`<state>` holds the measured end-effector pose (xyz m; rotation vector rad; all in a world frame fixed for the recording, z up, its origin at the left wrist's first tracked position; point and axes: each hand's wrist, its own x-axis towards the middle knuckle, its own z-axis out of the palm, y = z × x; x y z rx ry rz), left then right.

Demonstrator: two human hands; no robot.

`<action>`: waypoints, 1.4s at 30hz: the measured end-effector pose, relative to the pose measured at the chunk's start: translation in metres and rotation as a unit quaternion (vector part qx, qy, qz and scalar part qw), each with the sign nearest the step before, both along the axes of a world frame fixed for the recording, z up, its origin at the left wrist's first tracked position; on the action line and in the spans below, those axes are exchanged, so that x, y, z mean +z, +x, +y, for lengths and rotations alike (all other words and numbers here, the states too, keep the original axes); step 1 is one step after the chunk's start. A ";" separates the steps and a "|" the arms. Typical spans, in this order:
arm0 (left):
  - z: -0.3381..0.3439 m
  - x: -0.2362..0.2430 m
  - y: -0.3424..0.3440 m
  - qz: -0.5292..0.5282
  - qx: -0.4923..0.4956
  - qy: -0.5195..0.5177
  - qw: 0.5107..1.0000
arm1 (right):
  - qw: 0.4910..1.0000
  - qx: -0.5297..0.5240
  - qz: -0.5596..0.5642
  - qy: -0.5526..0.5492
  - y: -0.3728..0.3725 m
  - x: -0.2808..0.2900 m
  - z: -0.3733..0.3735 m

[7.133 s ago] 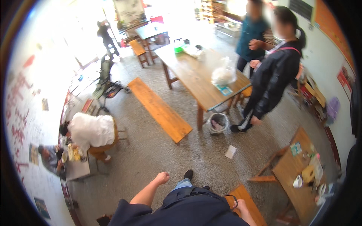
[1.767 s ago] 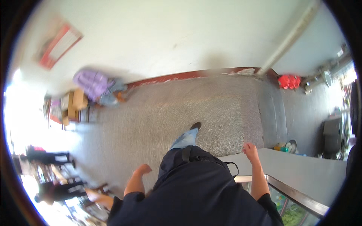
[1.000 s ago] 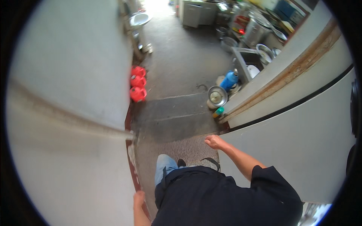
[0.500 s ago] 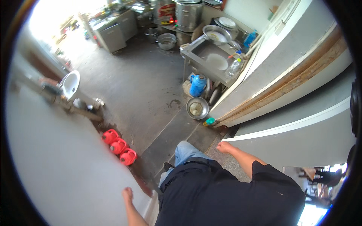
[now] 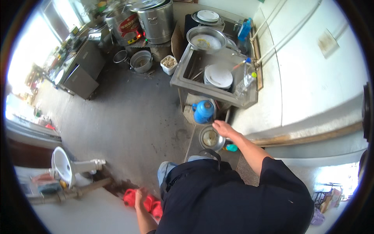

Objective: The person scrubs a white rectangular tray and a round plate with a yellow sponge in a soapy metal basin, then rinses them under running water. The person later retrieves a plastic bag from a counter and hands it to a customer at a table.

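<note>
Two hands: both empty.
Right hand [image 5: 223,128]: frame centre, fingers loosely together, above metal bowl [image 5: 210,138] beside blue kettle [image 5: 203,111].
Left hand [image 5: 139,197]: lower frame, by red containers [image 5: 130,197]; fingers unclear.

- I see the view swing on from the wall toward the kitchen corner; the steel sink [image 5: 212,90] now sits close ahead of me, where half a second ago it lay far up in the picture.
- The blue jug [image 5: 203,111] and the metal bowl [image 5: 210,138] on the floor now lie just beyond my right hand [image 5: 223,128], which reaches out over the bowl's rim, fingers spread.
- The red containers [image 5: 150,201] slide from mid-left down to the lower edge, and my left hand [image 5: 139,198] now hangs right over them.
- The big steel pots [image 5: 156,20] come nearer at the top.
- The white basin [image 5: 62,167] shifts to my lower left.
</note>
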<state>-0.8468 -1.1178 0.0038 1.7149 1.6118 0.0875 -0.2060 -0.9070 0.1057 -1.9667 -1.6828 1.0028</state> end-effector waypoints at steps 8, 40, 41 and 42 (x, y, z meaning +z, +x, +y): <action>0.224 -0.008 -0.067 -0.096 0.327 -0.293 0.894 | 0.977 -0.132 -0.044 0.159 0.092 -0.004 0.325; 1.270 0.102 0.464 -0.200 -0.284 0.018 0.938 | 0.755 -0.605 0.223 0.121 0.194 -0.100 0.702; 1.287 0.106 0.515 -0.278 -0.249 -0.008 0.928 | 0.803 -0.586 0.101 0.033 0.196 -0.091 0.701; 1.308 0.106 0.562 -0.310 -0.205 -0.053 0.927 | 0.818 -0.575 -0.002 0.020 0.193 -0.086 0.702</action>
